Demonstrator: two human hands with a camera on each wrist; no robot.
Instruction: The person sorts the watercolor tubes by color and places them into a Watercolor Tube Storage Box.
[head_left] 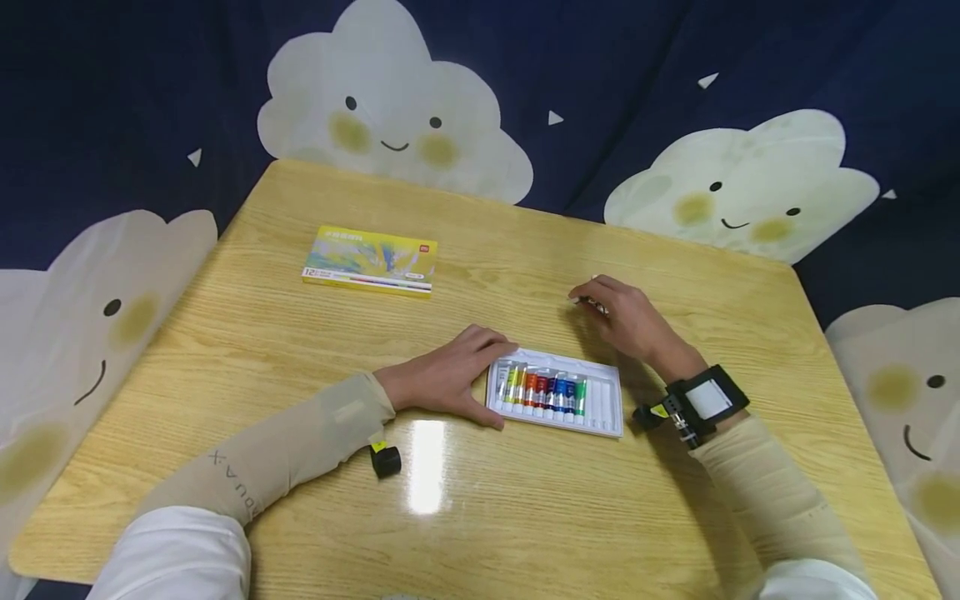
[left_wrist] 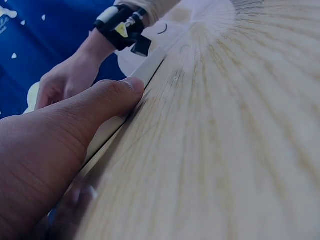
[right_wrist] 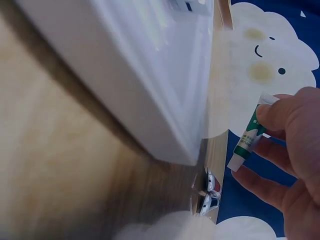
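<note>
A white plastic tray (head_left: 621, 400) of small paint tubes (head_left: 541, 390) lies on the table, its tubes running from white and yellow through red and blue to green. Several slots at its right end hold no tube. My left hand (head_left: 453, 371) grips the tray's left end, fingers at the far corner and thumb along the near side. Beyond the tray's right end, my right hand (head_left: 630, 321) pinches a green-banded paint tube (right_wrist: 248, 132) between thumb and fingers. Two more tubes (right_wrist: 210, 192) with silvery ends appear below that hand in the right wrist view.
A yellow paint box (head_left: 371, 260) lies flat at the back left of the wooden table (head_left: 487, 517). Behind the table hangs a dark blue cloth (head_left: 600, 50) with smiling clouds. Wrist cameras are strapped to both arms.
</note>
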